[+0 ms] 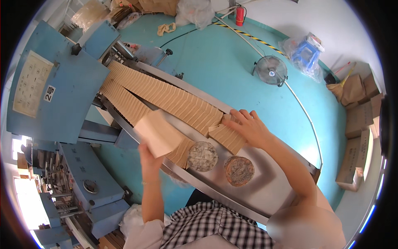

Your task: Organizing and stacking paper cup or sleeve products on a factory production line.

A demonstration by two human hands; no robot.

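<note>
Clasping 1 stack [158, 133], left hand [150, 162], 2 discs [202, 157], 2 rows [174, 96], right hand [251, 129] spread on 1

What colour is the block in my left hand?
The block in the left hand is pale cream-tan, slightly blurred; the head view shows it.

To your far right, a round fan [271, 71] stands on the teal floor [224, 58], near a blue stool [307, 53] in clear plastic [291, 46]. You have a red fire extinguisher [239, 16] far off and cardboard boxes [358, 119] at right.
</note>
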